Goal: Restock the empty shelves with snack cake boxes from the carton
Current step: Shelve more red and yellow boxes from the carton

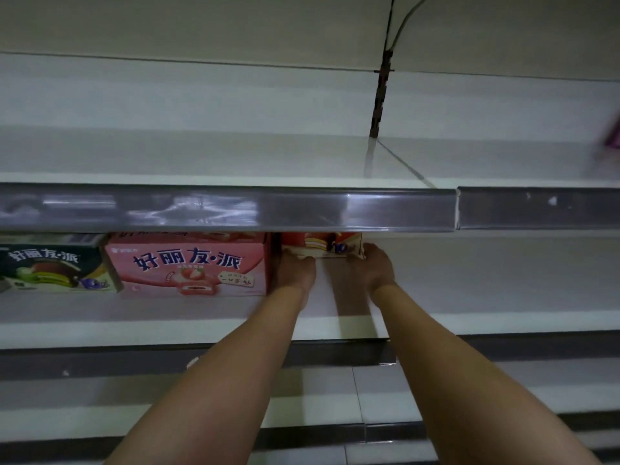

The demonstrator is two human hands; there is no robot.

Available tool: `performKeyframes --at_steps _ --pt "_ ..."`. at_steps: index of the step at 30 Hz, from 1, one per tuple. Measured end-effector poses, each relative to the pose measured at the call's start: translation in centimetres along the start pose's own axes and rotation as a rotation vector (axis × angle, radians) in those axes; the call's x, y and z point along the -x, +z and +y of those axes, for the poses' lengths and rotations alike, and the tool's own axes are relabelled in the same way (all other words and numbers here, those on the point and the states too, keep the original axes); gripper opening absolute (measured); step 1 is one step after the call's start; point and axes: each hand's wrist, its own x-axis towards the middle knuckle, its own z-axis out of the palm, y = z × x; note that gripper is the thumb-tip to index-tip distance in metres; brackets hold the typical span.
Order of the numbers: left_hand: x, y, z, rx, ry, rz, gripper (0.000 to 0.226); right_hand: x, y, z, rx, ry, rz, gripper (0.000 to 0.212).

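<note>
Deep on the middle shelf (469, 317) stands a red snack cake box (322, 245), its top hidden by the price rail above. My left hand (297, 270) holds its left end and my right hand (377, 266) its right end, fingers bent round the box. To its left stands a pink strawberry snack cake box (188, 265), touching my left hand. Further left is a dark green snack cake box (50, 268). The carton is out of view.
A grey price rail (235, 208) fronts the upper shelf (201, 156), which is bare apart from a blurred purple object (612, 135) at the far right edge. A dark upright (380, 95) splits the back panel. Lower shelves (335, 407) run below my forearms.
</note>
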Motion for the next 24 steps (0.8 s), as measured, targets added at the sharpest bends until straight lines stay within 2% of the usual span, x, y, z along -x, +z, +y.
performKeyframes --at_steps 7,12,18,24 --pt "5.7 -2.5 0.6 -0.24 0.084 0.028 0.039 3.7 -1.5 0.1 0.057 -0.04 -0.121 0.04" --pt "12.0 -7.2 -0.9 -0.384 0.127 0.198 0.034 8.2 -0.6 -0.7 0.097 -0.149 -0.275 0.054" --pt "19.7 -14.6 -5.0 -0.427 -0.028 0.41 0.031 15.5 1.8 -1.9 0.124 -0.343 -0.465 0.054" --pt "28.3 -23.1 -11.4 -0.382 -0.245 0.616 0.032 23.6 7.0 -2.4 0.201 -0.422 -0.661 0.051"
